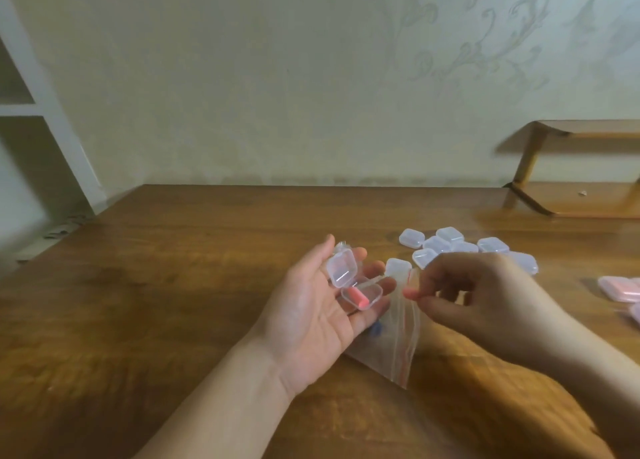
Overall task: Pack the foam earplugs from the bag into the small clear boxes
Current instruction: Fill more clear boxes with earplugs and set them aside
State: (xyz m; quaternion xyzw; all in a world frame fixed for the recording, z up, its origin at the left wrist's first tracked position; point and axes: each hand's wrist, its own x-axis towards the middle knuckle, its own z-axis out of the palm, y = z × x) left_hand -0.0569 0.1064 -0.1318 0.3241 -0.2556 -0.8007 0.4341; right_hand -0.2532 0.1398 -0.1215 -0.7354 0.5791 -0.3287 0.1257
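Wooden table (173,302), landmark. Shelf (585,167) at its far right corner. Clear bag (398,330) lies mid-table, red strip along its mouth; no writing readable anywhere. Left hand (322,306) palm up over the bag, fingers loosely spread, carrying an open box (353,282) with one pink earplug (358,299) inside. Right hand (474,285) pinches a second pink plug (412,293) just right of the box. Empty shut boxes (450,245) cluster behind the hands; pink-filled boxes (620,289) at the table's right edge.
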